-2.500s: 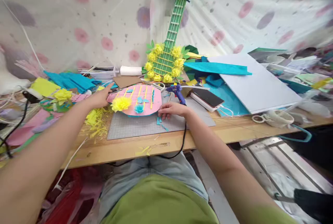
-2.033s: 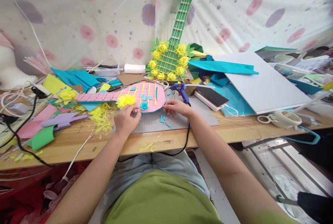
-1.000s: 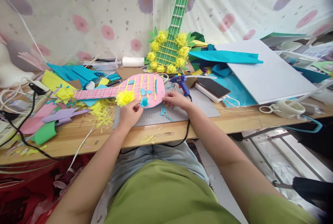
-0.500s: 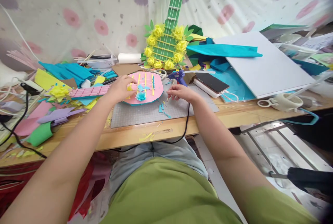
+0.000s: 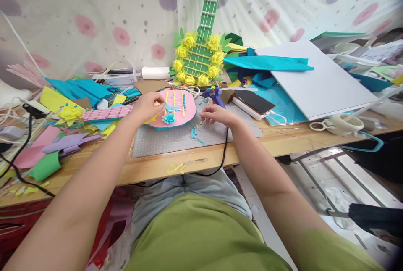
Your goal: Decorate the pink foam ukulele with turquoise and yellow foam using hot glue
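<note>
A pink paper guitar [image 5: 179, 113] with a blue underside lies on the grey cutting mat [image 5: 154, 143]. Yellow strips, a row of blue pieces, a blue paper flower [image 5: 168, 117] and blue leaves sit on its body. My left hand [image 5: 150, 106] is over the body's left part, thumb and forefinger brought together; whatever is between them is too small to make out. To the right of the guitar, my right hand [image 5: 217, 114] hovers above the mat with curled fingers. A tiny pale thing shows at its fingertips, its kind unclear.
Behind the hands are a purple glue gun [image 5: 215, 95], white-handled scissors [image 5: 194, 91] and a phone [image 5: 254, 101]. A green guitar [image 5: 201, 54] with yellow flowers leans at the back. Blue scraps [image 5: 197, 134] dot the mat; coloured paper clutters the left; a white board [image 5: 321, 80] lies right.
My left hand's fingers have drawn in and come up off the guitar's face. The right hand stays nearly in place, its fingers slightly more curled. The view has shifted a little.
</note>
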`<action>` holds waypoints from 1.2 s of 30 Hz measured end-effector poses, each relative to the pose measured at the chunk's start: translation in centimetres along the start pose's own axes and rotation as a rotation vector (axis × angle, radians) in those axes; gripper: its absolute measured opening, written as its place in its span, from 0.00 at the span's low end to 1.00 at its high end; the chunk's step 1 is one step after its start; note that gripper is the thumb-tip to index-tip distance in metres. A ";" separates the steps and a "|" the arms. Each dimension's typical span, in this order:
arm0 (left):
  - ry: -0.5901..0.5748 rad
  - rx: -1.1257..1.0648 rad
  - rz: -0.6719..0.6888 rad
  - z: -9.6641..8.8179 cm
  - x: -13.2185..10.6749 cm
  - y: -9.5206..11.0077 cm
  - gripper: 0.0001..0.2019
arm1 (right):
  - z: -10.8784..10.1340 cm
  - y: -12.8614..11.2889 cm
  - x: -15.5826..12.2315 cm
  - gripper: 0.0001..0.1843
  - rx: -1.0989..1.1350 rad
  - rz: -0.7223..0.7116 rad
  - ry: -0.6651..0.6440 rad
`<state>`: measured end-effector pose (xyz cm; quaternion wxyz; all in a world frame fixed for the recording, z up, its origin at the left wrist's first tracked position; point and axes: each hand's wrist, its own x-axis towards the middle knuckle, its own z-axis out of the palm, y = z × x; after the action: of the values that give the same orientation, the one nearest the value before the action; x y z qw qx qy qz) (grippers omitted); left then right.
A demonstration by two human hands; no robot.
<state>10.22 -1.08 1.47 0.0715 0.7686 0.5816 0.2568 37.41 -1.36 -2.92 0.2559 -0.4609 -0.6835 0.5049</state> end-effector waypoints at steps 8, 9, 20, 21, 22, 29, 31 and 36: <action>0.157 -0.446 -0.061 0.2 -1.0 0.4 0.05 | -2.8 0.9 -1.1 0.14 0.094 0.003 0.069; 0.175 -0.466 -0.071 0.3 -1.1 0.6 0.05 | -3.3 1.1 -1.3 0.15 0.102 0.004 0.091; 0.397 -0.443 -0.153 1.7 -1.2 0.2 0.12 | -4.1 2.5 -0.6 0.18 -0.121 -0.031 0.766; 0.430 -0.427 -0.160 1.8 -1.3 0.1 0.11 | -4.0 2.6 -0.3 0.17 -0.144 -0.030 0.788; 0.458 -0.423 -0.166 1.8 -1.4 0.0 0.11 | -4.0 2.9 0.1 0.17 -0.164 -0.031 0.802; 0.554 -0.541 -0.158 0.8 -3.3 0.8 0.15 | -3.0 3.9 1.9 0.22 -0.209 -0.133 0.920; 0.515 -0.614 -0.185 0.3 -3.4 1.4 0.16 | -2.7 3.9 2.1 0.23 -0.220 -0.123 0.928; 0.459 -0.725 -0.319 -0.9 -3.3 2.3 0.09 | -2.5 4.3 3.1 0.27 -0.267 -0.069 0.824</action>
<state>11.16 -5.03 2.12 0.2438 0.5182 0.5659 0.5931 39.65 2.78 -6.39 0.4620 -0.6298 -0.5988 0.1771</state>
